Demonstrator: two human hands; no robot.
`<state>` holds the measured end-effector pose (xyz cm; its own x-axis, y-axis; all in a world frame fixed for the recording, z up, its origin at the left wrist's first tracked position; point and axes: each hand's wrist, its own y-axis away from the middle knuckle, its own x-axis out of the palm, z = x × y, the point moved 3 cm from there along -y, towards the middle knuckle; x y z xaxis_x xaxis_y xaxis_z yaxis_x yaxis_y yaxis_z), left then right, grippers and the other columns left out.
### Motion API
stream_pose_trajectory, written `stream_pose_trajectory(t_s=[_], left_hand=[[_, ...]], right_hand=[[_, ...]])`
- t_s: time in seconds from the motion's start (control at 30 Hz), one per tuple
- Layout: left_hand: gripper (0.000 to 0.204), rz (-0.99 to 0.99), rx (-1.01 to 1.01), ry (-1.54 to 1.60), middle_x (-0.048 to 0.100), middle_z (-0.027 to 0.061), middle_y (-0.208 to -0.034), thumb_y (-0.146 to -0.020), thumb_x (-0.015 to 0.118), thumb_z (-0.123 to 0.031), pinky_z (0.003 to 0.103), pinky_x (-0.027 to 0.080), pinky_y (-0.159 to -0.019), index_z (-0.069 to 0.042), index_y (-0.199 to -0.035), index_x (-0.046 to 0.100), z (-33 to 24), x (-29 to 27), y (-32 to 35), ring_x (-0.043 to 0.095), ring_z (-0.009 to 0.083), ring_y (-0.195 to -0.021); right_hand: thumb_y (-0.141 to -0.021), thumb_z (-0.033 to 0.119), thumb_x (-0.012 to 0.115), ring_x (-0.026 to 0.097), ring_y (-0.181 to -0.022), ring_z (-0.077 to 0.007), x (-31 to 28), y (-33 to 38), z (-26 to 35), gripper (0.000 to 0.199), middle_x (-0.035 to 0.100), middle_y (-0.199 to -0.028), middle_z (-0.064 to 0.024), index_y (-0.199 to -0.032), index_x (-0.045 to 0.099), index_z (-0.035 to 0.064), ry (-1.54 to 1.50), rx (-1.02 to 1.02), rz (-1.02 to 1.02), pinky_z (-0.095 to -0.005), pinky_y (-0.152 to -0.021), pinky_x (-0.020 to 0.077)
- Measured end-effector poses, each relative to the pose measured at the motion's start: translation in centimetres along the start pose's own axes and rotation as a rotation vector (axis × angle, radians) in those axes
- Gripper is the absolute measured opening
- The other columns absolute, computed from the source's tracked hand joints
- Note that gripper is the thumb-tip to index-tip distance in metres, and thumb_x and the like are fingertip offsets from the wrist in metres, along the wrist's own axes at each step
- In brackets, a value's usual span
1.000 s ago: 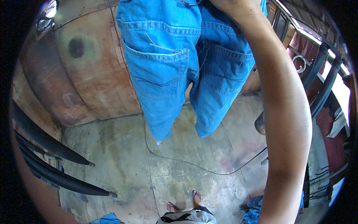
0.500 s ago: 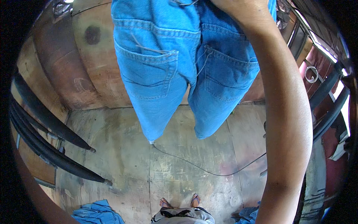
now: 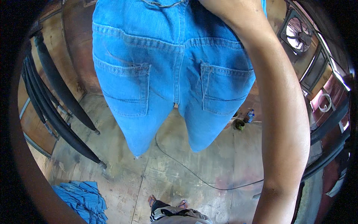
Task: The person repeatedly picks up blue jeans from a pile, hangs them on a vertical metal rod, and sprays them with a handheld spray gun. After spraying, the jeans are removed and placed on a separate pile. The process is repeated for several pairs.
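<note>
A pair of blue jeans hangs in front of me, its two back pockets and stitched seams facing me. Both legs narrow downward, ending above the floor. My right hand is at the upper right of the jeans, by the waist; the top edge cuts off its fingers, so its grip is hidden. A thin dark strand lies across the denim near the top. Of my left arm only a dark stretch shows along the left rim, and its hand is out of view.
Long black padded arms jut in at the left, and similar ones at the right. A cable crosses the floor. Blue cloth lies lower left. A bottle stands near the far wall, and a fan is mounted upper right.
The jeans sit farther left and lower in the picture, with their pockets more squarely toward me. Loose threads across the pockets no longer show. The view has shifted, bringing in the fan and bottle.
</note>
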<state>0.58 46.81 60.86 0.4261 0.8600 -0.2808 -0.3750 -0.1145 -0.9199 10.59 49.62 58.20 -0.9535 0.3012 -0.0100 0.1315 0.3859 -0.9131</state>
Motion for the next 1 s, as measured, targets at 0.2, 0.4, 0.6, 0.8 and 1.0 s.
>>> stream_pose_trajectory(t_s=[0.2, 0.4, 0.6, 0.8, 1.0], left_hand=[[0.054, 0.015, 0.004, -0.004, 0.050, 0.0228, -0.115, -0.085, 0.059, -0.031, 0.036, 0.044, -0.093, 0.011, -0.118, 0.045, -0.9, -1.6, 0.1, 0.052, 0.0292, -0.106], [0.050, 0.032, 0.022, 0.015, 0.052, 0.0210, -0.111, -0.085, 0.058, -0.029, 0.035, 0.045, -0.091, 0.009, -0.115, 0.047, -2.0, -2.0, 0.5, 0.053, 0.0277, -0.103], [0.045, 0.034, 0.027, 0.027, 0.054, 0.0193, -0.108, -0.085, 0.058, -0.027, 0.034, 0.046, -0.089, 0.008, -0.112, 0.050, -2.6, -2.5, 0.6, 0.054, 0.0261, -0.100], [0.040, 0.018, 0.041, 0.040, 0.055, 0.0175, -0.104, -0.085, 0.057, -0.025, 0.034, 0.046, -0.086, 0.007, -0.109, 0.052, -3.0, -3.1, 0.7, 0.055, 0.0246, -0.096], [0.036, -0.011, 0.056, 0.048, 0.057, 0.0157, -0.101, -0.085, 0.057, -0.024, 0.033, 0.047, -0.084, 0.005, -0.107, 0.055, -3.1, -3.4, 1.0, 0.056, 0.0230, -0.093]], right_hand=[[-0.096, 0.028, 0.063, 0.048, -0.045, -0.0260, -0.6, -1.5, 0.6, 0.047, 0.049, -0.052, -0.0183, -0.061, 0.058, -0.0029, -0.157, 0.167, 0.028, -0.0407, -0.050, 0.0389], [-0.099, 0.025, 0.062, 0.033, -0.047, -0.0080, -2.1, -0.7, 0.7, 0.050, 0.039, -0.047, -0.0010, -0.059, 0.052, -0.0024, -0.288, 0.241, 0.044, -0.0345, -0.045, 0.0276], [-0.099, 0.021, 0.062, 0.038, -0.049, -0.0053, -1.8, 0.5, -0.6, 0.042, 0.045, -0.050, 0.0030, -0.065, 0.061, -0.0032, -0.388, 0.293, 0.001, -0.0300, -0.045, 0.0314], [-0.100, 0.018, 0.060, 0.049, -0.046, -0.0135, -2.9, 1.2, -2.7, 0.035, 0.049, -0.053, -0.0156, -0.072, 0.064, -0.0033, -0.072, 0.248, 0.106, -0.0323, -0.047, 0.0402], [-0.100, 0.019, 0.059, 0.061, -0.058, -0.0381, -4.5, 3.3, -5.6, 0.026, 0.061, -0.069, -0.0218, -0.085, 0.068, 0.0002, 0.312, 0.079, -0.059, -0.0477, -0.072, 0.0516]])
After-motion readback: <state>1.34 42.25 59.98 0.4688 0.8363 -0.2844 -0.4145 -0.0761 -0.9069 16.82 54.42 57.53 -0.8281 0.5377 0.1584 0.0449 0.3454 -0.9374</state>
